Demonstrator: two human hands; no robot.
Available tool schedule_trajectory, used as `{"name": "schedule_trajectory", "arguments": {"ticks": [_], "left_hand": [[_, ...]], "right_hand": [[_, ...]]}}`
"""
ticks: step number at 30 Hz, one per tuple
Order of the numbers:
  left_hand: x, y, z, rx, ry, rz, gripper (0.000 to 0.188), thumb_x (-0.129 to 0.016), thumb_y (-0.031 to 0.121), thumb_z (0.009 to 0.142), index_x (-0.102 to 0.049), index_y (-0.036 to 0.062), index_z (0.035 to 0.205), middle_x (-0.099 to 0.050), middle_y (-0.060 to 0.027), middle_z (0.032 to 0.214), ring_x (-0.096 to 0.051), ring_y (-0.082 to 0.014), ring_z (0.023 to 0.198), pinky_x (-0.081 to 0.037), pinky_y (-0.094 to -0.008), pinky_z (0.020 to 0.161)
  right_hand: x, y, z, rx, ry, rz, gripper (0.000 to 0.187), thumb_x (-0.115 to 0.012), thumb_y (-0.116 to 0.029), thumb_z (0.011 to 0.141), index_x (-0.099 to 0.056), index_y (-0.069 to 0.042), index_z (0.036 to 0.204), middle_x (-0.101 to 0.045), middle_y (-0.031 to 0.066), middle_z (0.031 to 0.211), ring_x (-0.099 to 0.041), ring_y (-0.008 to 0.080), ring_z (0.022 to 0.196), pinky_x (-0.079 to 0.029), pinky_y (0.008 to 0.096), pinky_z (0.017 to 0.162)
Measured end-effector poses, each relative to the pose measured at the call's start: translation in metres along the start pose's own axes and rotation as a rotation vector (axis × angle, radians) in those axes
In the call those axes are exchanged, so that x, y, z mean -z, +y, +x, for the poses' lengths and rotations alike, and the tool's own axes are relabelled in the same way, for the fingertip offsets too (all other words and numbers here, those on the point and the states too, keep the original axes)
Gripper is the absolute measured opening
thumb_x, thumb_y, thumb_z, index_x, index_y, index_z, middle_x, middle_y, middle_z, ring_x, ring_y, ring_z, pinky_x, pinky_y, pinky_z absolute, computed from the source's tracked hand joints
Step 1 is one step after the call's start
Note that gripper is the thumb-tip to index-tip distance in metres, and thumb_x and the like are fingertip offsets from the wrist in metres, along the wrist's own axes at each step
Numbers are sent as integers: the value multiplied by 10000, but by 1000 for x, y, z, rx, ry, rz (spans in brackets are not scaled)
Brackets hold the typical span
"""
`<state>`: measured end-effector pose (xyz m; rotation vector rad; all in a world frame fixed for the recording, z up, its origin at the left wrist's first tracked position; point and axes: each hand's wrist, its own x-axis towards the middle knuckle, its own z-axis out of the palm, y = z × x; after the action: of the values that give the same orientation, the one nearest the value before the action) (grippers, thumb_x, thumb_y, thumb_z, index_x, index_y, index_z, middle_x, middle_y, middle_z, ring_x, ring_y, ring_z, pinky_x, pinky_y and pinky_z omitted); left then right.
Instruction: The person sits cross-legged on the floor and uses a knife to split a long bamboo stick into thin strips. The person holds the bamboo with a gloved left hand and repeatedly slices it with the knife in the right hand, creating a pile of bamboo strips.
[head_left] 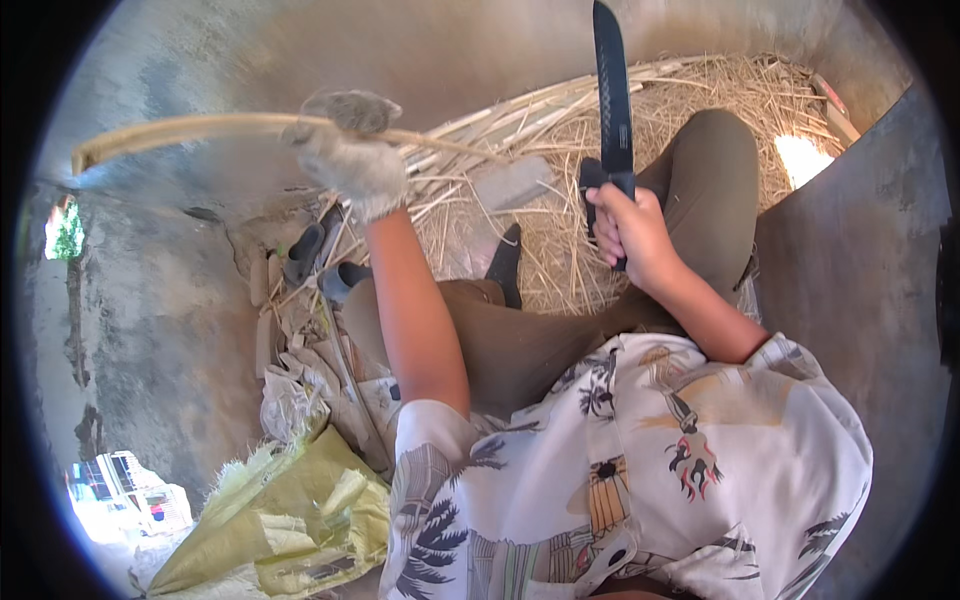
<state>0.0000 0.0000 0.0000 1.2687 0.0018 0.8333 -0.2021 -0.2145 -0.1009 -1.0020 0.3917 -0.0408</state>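
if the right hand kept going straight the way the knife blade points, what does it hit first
Probably nothing near: the right hand holds the dark knife blade up, away from the straw pile. Beyond the tip only the grey wall shows; depth unclear.

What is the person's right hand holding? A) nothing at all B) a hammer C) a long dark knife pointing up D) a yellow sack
C: the bare right hand is wrapped round the handle of a long dark knife whose blade points up and away, while the gloved left hand grips a pale bent cane strip.
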Motion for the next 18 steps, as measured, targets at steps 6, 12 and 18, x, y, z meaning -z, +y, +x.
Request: {"name": "schedule_trajectory", "arguments": {"ticks": [6,12,18], "left_hand": [[-10,120,-26,-132,-160,-428,620,-485,728,899,-542,121,786,-388,17,550,-391,-140,470,-362,-301,442],[15,82,-19,141,-409,-736,551,-591,706,839,-566,155,830,-452,3,681,-423,-154,559,-359,-318,509],[-17,99,-69,73,-551,-608,715,-392,888,805,-320,214,578,-185,67,466,-136,-99,417,-103,-302,419]], "right_hand": [[-4,-1,-8,-85,-16,-68,362,-616,-210,926,-413,-124,640,-398,-27,506,-360,87,355,-305,277,337],[-20,-72,0,210,-35,-132,318,-602,-204,934,-420,-133,683,-395,-45,521,-359,71,378,-301,258,359],[-66,-54,39,761,233,345,363,-518,-191,951,-380,-105,626,-380,21,505,-368,143,403,-357,312,434]]}}
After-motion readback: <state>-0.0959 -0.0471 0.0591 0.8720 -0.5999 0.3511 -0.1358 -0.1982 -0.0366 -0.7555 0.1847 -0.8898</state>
